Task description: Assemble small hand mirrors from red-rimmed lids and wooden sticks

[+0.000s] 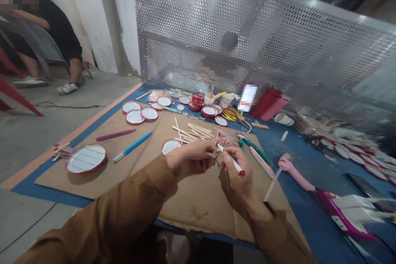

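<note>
My left hand (pixel 202 154) is closed on a small wooden stick piece (pixel 218 137), held upright above the cardboard (pixel 192 202). My right hand (pixel 236 169) grips a white marker with a red end (pixel 235 166), its tip close to the stick piece. Behind my hands lie loose wooden sticks (pixel 194 132) and a pile of thin coloured bands (pixel 227 138). A round red-rimmed lid (pixel 170 146) sits partly hidden by my left hand. At the left of the cardboard rests a lid with strings and a stick neck (pixel 86 159).
Pliers (pixel 243 140), a blue pen (pixel 133 147) and a purple tool (pixel 116 134) lie on the cardboard. Lids (pixel 135 116) and a phone (pixel 247 98) stand behind. At right are a pink glue gun (pixel 293 173) and a power strip (pixel 343 218). A person (pixel 58 29) sits far left.
</note>
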Tool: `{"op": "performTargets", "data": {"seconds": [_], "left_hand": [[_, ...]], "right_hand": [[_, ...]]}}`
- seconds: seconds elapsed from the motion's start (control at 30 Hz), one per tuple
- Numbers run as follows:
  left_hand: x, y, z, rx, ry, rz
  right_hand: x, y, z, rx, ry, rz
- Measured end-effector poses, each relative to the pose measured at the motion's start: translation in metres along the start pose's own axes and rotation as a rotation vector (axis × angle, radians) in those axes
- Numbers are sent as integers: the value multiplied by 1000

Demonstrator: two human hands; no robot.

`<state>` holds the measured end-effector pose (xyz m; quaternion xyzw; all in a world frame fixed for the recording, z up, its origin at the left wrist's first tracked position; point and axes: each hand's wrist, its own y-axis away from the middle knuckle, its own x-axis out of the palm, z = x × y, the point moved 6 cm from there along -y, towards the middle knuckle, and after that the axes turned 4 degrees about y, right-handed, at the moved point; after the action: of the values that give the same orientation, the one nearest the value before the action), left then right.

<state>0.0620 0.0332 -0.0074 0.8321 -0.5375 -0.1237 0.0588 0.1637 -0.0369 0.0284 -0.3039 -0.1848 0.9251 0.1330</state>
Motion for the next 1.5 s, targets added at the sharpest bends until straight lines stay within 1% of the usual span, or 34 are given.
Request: {"op": "performTargets", "data": {"seconds": [0.17, 0.27, 0.33, 0.4, 0.53, 0.77, 1.03, 1.23, 1.5], "left_hand": [[0, 0, 0, -8, -3, 0], [0, 1, 0, -12, 0, -2], [0, 0, 0, -21, 2, 0], [0, 0, 1, -28, 3, 1], [0, -1, 3, -37, 2, -5], [-1, -1, 3, -31, 0, -10], [-1, -2, 5, -33, -7, -3], [-2, -3, 6, -30, -14, -9], [0, -2, 3, -37, -8, 0]], "right_hand": [[-1, 0, -1, 5, 25, -9], [-1, 0, 1, -13, 30, 11], [-1, 1, 3, -20, 38, 2], [-2, 1, 3, -12, 49, -12], [-1, 2, 3, -4, 72, 6], [-8, 2, 0, 32, 43, -82], [-8, 2, -3, 41, 48, -84], [-6, 2, 0, -1, 82, -45], [-6, 1, 2, 20, 72, -63]]}}
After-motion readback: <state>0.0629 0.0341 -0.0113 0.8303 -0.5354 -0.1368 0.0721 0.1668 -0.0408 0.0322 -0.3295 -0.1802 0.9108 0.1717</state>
